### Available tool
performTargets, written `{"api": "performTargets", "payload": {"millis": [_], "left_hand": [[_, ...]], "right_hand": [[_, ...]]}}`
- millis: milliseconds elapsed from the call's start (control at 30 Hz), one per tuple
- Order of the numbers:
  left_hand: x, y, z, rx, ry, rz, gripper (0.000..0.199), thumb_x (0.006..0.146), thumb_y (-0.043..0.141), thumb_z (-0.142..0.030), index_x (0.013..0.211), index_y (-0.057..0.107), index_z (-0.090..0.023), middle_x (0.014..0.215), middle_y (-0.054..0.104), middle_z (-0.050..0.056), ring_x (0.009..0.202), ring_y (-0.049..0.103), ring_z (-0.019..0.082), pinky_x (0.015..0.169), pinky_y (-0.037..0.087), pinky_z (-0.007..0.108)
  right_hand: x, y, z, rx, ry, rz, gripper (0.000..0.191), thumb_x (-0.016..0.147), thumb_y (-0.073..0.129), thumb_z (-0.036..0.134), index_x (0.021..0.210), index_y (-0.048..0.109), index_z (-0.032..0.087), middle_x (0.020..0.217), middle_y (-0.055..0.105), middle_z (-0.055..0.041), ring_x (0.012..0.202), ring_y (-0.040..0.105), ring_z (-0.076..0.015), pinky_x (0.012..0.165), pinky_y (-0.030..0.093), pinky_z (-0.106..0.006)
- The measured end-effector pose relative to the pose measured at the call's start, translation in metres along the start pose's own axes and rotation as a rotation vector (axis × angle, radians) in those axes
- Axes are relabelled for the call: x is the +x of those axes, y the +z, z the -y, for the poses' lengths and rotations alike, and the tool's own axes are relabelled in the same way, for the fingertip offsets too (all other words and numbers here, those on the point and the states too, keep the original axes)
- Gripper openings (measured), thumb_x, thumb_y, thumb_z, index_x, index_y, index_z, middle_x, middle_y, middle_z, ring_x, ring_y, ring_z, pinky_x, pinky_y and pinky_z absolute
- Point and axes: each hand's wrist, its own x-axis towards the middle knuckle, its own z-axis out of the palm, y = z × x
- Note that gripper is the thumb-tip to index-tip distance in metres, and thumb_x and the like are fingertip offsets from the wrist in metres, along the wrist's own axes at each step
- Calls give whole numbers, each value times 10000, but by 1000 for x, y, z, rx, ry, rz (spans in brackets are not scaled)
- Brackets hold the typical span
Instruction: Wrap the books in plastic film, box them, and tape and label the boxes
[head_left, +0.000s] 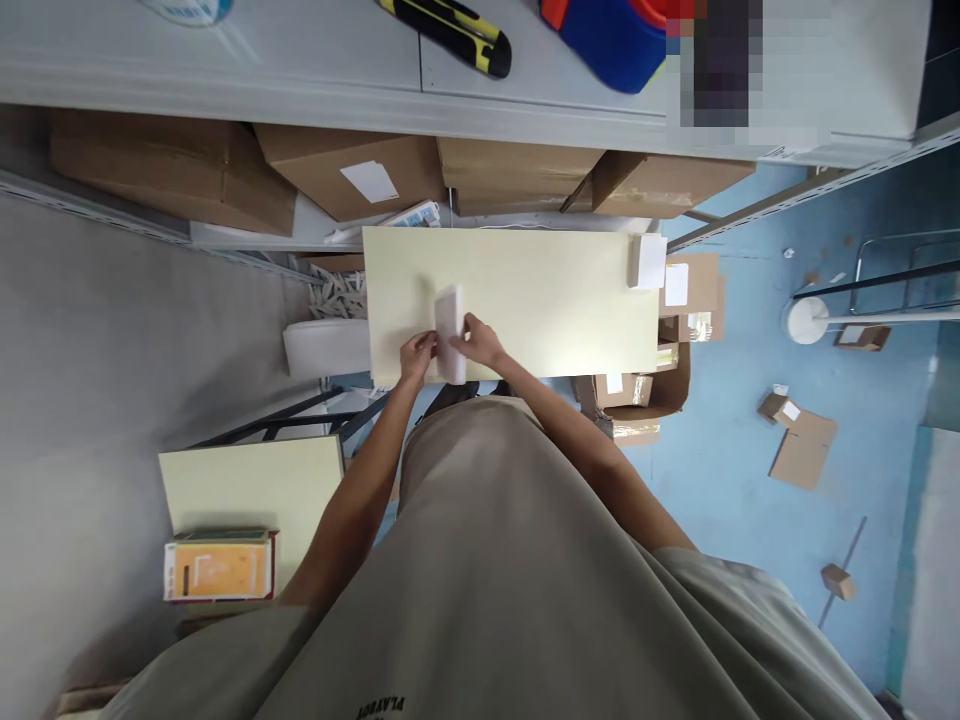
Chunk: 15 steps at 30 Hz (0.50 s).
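Note:
A slim white box (450,330), slightly blurred, is held upright over the front left part of a cream tabletop (555,300). My right hand (480,342) grips it from the right, thumb on its near side and fingers bent at its edge. At the box's left edge, my left hand (418,356) is closed with its fingertips pinched against it. Another white box (648,262) sits at the tabletop's far right corner.
Above the tabletop, a grey shelf (300,85) carries a yellow-black utility knife (454,35) and a blue-red tape dispenser (611,40). Cardboard boxes (517,175) line the level beneath. More cartons (637,390) stand at right; a white bin (326,348) is at left.

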Motion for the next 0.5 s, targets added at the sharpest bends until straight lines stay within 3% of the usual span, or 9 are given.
{"api": "performTargets", "payload": {"millis": [133,267,400,500], "left_hand": [[-17,-21,-25,-22,78,-205,424,819,666,-537,1052,716,-186,1095,763,113,930,721,209,835,600,339],[-42,-22,-65,45,222,-379,378,888,604,-516,1059,704,-194,1100,758,97,1036,714,229,906,588,336],[-76,16,-106,62,350,-370,356,939,613,-506,1090,712,-199,1119,759,89,1066,713,238,943,577,347],[-95,63,-127,79,381,-270,362,963,631,-515,1148,723,-217,1154,755,84,1071,712,247,881,586,344]], "right_hand": [[-13,-8,53,-72,-174,28,218,903,685,387,996,533,261,956,737,-37,883,723,-285,821,599,-383],[-28,-51,78,-7,-283,50,177,909,658,370,1003,559,258,925,713,-21,846,707,-271,799,592,-376],[-43,-117,64,87,-381,30,195,899,641,374,1041,609,244,954,706,-19,862,699,-258,828,596,-386],[-49,-170,27,184,-444,-24,232,895,633,382,1078,631,238,988,716,-23,906,698,-258,811,598,-376]]}}
